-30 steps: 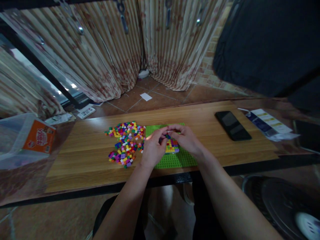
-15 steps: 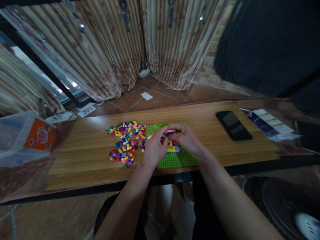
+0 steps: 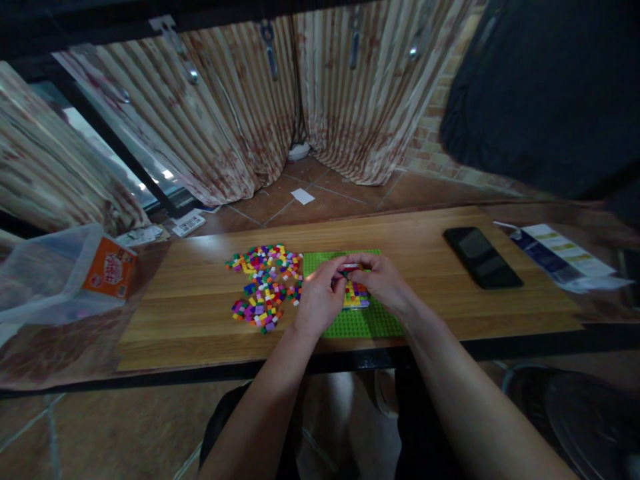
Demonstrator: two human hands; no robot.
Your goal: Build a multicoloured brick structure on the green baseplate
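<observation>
My left hand (image 3: 323, 297) and my right hand (image 3: 385, 283) meet over a green studded baseplate (image 3: 370, 325), fingers curled and tips close together. Between them is a small build of toy bricks (image 3: 357, 295), with yellow, red, orange and purple pieces and a pale lower edge. Both hands are closed at its far end, where a red and white bit shows; my fingers cover the exact grip there. Just left of the baseplate, loose toy bricks (image 3: 267, 280) of many colours lie spread on the wooden tabletop (image 3: 185, 313).
A black phone (image 3: 483, 258) rests on the tabletop at the right. Beyond that end are printed papers (image 3: 565, 253). At the far left stands a clear plastic tub (image 3: 55, 273) with an orange label. Curtains (image 3: 240, 120) hang behind the table.
The whole view has shifted, so everything sits a little farther right and lower. My hands stay together at the brick build, with hardly any change in their pose.
</observation>
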